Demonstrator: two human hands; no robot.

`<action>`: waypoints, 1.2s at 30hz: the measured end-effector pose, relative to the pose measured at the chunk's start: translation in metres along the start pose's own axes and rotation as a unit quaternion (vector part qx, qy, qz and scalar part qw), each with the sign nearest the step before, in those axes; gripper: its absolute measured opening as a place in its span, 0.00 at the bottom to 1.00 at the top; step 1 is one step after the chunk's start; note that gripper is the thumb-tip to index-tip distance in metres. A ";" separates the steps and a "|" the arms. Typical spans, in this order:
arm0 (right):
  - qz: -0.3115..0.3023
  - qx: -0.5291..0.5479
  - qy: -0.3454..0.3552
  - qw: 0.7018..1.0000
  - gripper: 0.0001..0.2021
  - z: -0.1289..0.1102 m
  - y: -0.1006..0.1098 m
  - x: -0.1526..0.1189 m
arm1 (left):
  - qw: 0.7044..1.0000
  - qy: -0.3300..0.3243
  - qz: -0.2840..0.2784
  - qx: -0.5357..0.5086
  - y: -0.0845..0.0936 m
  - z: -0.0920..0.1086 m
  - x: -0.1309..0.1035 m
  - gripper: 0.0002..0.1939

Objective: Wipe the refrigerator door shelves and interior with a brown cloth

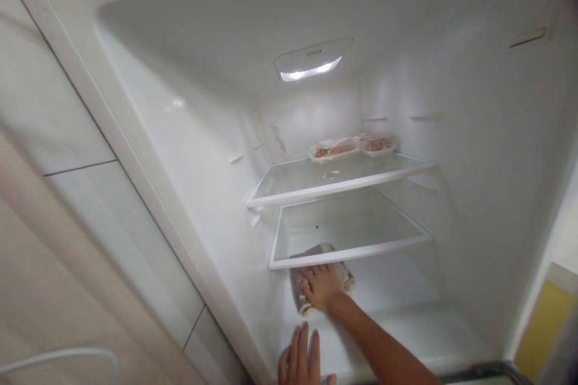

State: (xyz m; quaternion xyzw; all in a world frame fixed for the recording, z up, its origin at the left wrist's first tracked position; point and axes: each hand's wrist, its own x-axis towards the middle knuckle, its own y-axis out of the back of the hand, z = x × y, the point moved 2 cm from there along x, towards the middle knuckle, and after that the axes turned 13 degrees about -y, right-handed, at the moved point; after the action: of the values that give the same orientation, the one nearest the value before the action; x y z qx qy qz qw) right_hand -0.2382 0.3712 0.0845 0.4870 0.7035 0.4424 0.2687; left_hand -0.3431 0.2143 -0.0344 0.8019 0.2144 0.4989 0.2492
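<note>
My right hand (pixel 324 286) reaches into the fridge and holds a folded grey-brown cloth (pixel 297 296) with a pale patterned edge. It presses the cloth down onto the white fridge floor (pixel 388 289), below the lower glass shelf (pixel 356 231). Part of the cloth shows through that shelf's glass. Nearer to me, at the bottom of the view, is my left hand (pixel 301 358), with its fingers stretched out and nothing visible in them. It is close to the fridge's front; whether it touches the surface I cannot tell.
Two wrapped food trays (pixel 336 151) stand at the back of the upper glass shelf (pixel 307 177). A lit lamp (pixel 311 69) is above them. Both shelves' white front edges jut over my right hand's area. Beside the fridge on the left run pale panels (pixel 90 210).
</note>
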 end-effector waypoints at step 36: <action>0.306 -0.157 -0.166 0.924 0.27 0.181 0.012 -0.180 | 0.993 -0.104 0.045 0.043 0.047 -0.019 0.040 0.25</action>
State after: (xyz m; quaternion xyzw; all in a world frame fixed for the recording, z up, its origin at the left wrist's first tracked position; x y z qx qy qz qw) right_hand -0.0180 0.2720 0.0018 0.6965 0.3872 0.5208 0.3063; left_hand -0.3395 0.2047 0.0300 0.8681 0.1724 0.4138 0.2131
